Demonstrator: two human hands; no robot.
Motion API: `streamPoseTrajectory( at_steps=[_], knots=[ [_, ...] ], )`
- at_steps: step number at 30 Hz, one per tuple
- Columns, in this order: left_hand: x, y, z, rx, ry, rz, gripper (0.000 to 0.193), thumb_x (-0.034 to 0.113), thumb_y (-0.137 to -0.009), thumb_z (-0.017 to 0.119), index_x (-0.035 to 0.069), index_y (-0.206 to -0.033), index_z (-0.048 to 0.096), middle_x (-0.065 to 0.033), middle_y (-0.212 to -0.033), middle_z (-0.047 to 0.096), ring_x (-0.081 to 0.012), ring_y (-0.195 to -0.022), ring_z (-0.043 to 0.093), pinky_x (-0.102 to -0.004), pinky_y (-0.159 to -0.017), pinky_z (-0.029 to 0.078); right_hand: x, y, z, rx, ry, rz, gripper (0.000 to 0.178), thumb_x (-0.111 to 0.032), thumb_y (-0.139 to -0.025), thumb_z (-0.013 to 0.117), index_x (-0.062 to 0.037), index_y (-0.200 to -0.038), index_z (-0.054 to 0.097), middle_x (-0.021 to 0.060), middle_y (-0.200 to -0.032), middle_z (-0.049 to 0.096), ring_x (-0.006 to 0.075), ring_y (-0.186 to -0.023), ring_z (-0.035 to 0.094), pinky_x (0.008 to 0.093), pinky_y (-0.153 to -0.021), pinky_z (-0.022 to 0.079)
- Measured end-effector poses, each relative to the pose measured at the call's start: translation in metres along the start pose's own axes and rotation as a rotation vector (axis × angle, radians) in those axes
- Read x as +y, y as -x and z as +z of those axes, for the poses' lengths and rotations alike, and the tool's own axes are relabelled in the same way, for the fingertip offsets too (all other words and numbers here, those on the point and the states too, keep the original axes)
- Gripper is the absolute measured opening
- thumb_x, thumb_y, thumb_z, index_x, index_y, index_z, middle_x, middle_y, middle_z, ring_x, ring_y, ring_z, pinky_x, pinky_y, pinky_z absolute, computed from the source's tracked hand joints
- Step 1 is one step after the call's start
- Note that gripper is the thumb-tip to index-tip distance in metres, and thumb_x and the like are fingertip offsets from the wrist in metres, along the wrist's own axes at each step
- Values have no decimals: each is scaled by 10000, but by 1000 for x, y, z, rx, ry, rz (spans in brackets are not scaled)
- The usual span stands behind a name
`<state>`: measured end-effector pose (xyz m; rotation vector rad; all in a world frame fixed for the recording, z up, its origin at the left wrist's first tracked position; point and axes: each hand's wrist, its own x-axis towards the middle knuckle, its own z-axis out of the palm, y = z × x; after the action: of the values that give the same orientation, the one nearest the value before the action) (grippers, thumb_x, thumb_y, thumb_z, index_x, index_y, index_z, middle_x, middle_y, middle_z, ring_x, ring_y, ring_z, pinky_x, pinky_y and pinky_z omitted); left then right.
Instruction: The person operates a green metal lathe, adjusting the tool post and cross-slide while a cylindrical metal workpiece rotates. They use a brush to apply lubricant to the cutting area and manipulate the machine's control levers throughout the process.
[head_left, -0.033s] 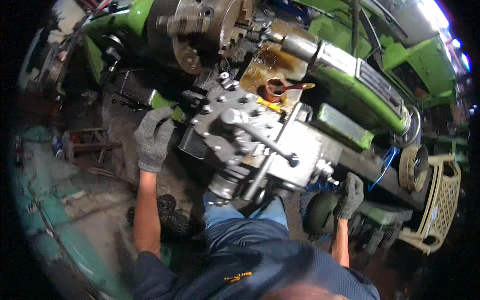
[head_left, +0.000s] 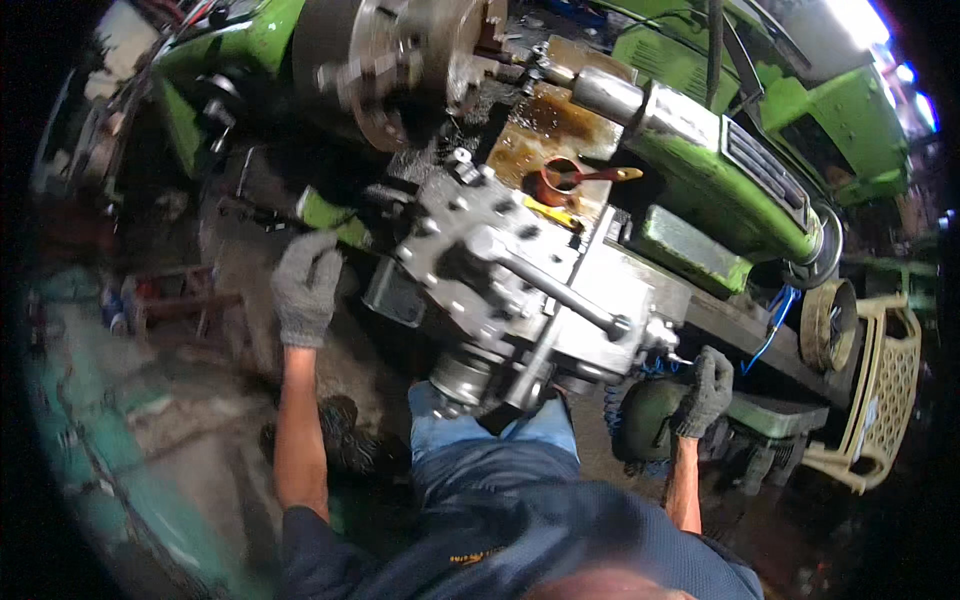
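Observation:
My left hand [head_left: 308, 288], in a grey knit glove, is raised left of the lathe carriage. Its fingers are bent, with a gap to the thumb, and nothing shows between them. A green block [head_left: 330, 215] and a thin dark rod lie just beyond it. My right hand [head_left: 708, 392], gloved too, is curled closed beside a small silver handle [head_left: 672, 352] at the carriage's right end; what it grips, if anything, is hidden. Between my hands stands the metal tool post [head_left: 460, 235] with its long clamping lever [head_left: 560, 288]. The chuck [head_left: 400, 70] behind it looks smeared by motion.
A red cup [head_left: 558, 182] with a brush stands on an oily board [head_left: 515, 150] beside a yellow tool [head_left: 550, 213]. The green tailstock [head_left: 690, 150] reaches in from the right. A beige plastic chair [head_left: 890, 400] stands at far right, a wooden stool [head_left: 190, 300] at left.
The tool post and its lever appear a little farther right, while the whole view has shifted slightly. My left hand is a touch lower. My right hand has barely moved.

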<state>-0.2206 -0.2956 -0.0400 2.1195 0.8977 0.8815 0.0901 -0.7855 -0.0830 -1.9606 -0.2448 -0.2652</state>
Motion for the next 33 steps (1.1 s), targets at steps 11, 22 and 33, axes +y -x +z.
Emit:
streamPoseTrajectory(
  at_steps=[11,22,33],
  knots=[
    [-431,73,-6,6,431,-1253,536,631,-913,557,123,-1028,681,-80,-954,699,-268,-895,658,-495,-768,534,-48,150,50,69,128,490,231,-196,-987,646,-3,-1102,700,27,-848,671,88,-692,571,258,-605,465],
    [-347,-80,38,-223,723,-1205,288,352,-885,682,93,-799,587,-82,-609,574,-218,-445,519,-349,-374,400,-92,230,84,-77,13,705,177,-143,-977,652,-22,-1103,682,22,-820,658,88,-648,582,272,-567,494],
    [-326,-99,38,-269,499,-1333,118,187,-891,725,161,-898,610,-15,-590,549,-150,-460,532,-291,-374,373,-86,299,78,-453,397,646,266,-267,-961,665,-18,-1047,705,93,-822,692,134,-733,649,328,-691,530]
  ],
)
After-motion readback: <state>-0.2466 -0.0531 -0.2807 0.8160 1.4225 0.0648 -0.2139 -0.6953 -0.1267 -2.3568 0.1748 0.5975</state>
